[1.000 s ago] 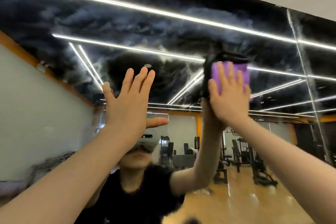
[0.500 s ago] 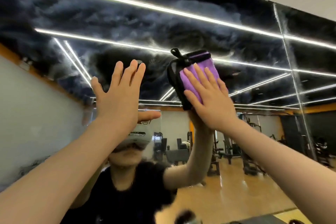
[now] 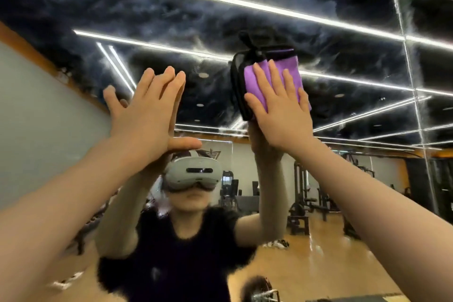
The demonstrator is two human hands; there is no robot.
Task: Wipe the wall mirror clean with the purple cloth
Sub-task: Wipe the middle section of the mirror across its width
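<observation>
Keep your flat right hand [image 3: 282,110] pressing the purple cloth [image 3: 255,81] evenly on the mirror [image 3: 220,19], left hand [image 3: 147,115] spread, bracing.

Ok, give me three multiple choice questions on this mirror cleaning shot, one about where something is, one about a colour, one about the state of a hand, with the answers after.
1. Where is the cloth?
A. Pressed on the mirror under the right hand
B. Draped over the left forearm
C. Lying on the floor

2. What colour is the cloth?
A. Yellow
B. Purple
C. White

3. How is the left hand?
A. Clenched in a fist
B. Gripping a spray bottle
C. Flat, fingers straight, against the glass

Answers: 1 A, the right palm lies flat over it on the glass. 2 B, purple shows between the fingers. 3 C, it meets its own reflection and holds nothing.
</observation>
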